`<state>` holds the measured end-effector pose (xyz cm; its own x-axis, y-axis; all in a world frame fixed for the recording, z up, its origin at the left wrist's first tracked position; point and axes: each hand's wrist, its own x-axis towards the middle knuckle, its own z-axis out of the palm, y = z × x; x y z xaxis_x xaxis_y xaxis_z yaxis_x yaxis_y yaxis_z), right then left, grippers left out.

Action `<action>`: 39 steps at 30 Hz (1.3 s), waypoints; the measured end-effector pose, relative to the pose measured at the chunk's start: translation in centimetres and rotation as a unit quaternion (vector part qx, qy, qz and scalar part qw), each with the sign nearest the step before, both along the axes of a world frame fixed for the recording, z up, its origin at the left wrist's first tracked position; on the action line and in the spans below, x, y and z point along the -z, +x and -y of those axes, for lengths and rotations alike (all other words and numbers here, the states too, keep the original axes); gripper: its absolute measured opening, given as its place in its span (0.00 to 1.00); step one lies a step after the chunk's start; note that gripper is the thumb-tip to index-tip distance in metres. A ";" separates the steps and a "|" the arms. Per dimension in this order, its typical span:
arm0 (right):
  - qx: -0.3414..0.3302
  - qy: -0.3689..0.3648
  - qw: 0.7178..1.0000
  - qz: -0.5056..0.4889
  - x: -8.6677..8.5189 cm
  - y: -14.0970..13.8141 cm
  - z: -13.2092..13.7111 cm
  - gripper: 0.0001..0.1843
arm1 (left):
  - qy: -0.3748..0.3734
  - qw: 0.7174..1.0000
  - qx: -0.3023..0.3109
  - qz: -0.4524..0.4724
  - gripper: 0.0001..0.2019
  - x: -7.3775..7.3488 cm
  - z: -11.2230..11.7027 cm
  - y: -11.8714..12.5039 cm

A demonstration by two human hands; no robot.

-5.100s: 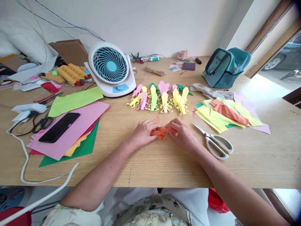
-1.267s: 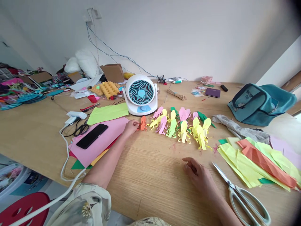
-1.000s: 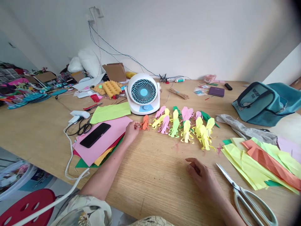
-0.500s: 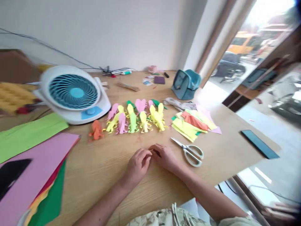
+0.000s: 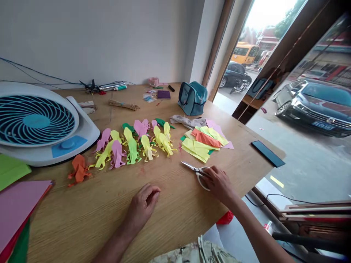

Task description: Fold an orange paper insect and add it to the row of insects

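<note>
My right hand (image 5: 220,181) is on the handles of the white-handled scissors (image 5: 202,177), fingers curled about them; the blades lie on the table, pointing to the far left. My left hand (image 5: 144,202) rests on the wood with fingers curled and thumb against them; whatever it might hold is hidden. Beyond it stand folded paper frogs in rows, among them a green one (image 5: 132,149), a purple one (image 5: 117,154) and a pale yellow one (image 5: 148,148). An orange paper frog (image 5: 79,169) sits apart at the left end.
A fan (image 5: 90,129) stands at left, near coloured paper sheets (image 5: 23,208). Yellow and orange paper pieces (image 5: 201,144) lie behind the scissors, a grey cloth (image 5: 188,121) and blue bag (image 5: 192,98) farther back. A dark flat slab (image 5: 267,153) lies at the table's right edge.
My hands, together before, are now apart. The right has moved right onto the scissors' handles; the left stays curled. The view has turned to the right.
</note>
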<state>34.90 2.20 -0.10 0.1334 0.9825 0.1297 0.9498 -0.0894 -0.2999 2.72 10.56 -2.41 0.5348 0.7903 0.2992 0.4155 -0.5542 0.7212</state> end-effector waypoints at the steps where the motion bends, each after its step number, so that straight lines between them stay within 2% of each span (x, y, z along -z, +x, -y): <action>1: -0.008 -0.013 1.000 -0.002 0.1 -0.2 0.0 0.12 | 0.004 1.000 -0.002 -0.003 0.07 0.0 0.0 0.0; 4: -0.039 -0.025 0.999 -0.007 0.1 -1.1 -0.5 0.13 | 0.012 1.000 -0.006 -0.014 0.08 -0.2 0.1 0.1; 7: -0.068 -0.001 0.998 -0.016 0.0 -1.6 -0.7 0.11 | 0.019 1.000 -0.009 -0.024 0.08 -0.4 0.3 0.1; 10: -0.068 0.035 0.997 -0.021 0.2 -0.6 -0.5 0.11 | 0.026 0.999 -0.004 -0.024 0.08 -0.4 0.4 0.1; 13: -0.029 0.095 0.995 -0.002 0.6 2.7 -0.2 0.12 | 0.031 0.999 -0.006 -0.018 0.08 -0.3 0.3 0.0; 16: 0.054 0.132 0.989 0.033 0.9 7.6 -0.3 0.13 | 0.032 0.999 -0.010 -0.017 0.08 -0.2 0.2 0.0; 19: 0.143 0.128 0.979 0.073 1.1 12.0 -0.8 0.14 | 0.033 0.999 -0.009 -0.019 0.07 -0.3 0.0 0.2; 22: 0.157 0.102 0.977 0.098 1.1 13.5 -1.6 0.15 | 0.032 0.999 -0.010 -0.021 0.07 -0.3 0.0 0.3; 25: 0.143 0.112 0.977 0.108 0.9 11.8 -2.8 0.17 | 0.027 0.999 -0.006 -0.026 0.07 -0.3 -0.1 0.2; 27: 0.054 0.129 0.984 0.112 0.5 9.8 -4.2 0.17 | 0.025 0.999 -0.003 -0.030 0.07 -0.3 -0.2 0.2; 30: -0.086 0.099 0.981 0.146 -0.3 7.3 -6.7 0.16 | 0.022 0.999 0.001 -0.037 0.08 -0.3 -0.2 0.1; 33: -0.135 0.094 0.976 0.142 -1.0 5.8 -8.3 0.13 | 0.019 0.999 0.008 -0.041 0.08 -0.3 -0.2 0.1; 36: -0.137 0.114 0.977 0.118 -1.4 4.4 -7.8 0.15 | 0.016 0.999 0.014 -0.037 0.09 -0.3 -0.2 0.1; 39: -0.148 0.179 0.973 0.012 -1.1 1.8 -5.2 0.12 | 0.009 0.999 0.017 -0.037 0.09 -0.3 -0.2 0.0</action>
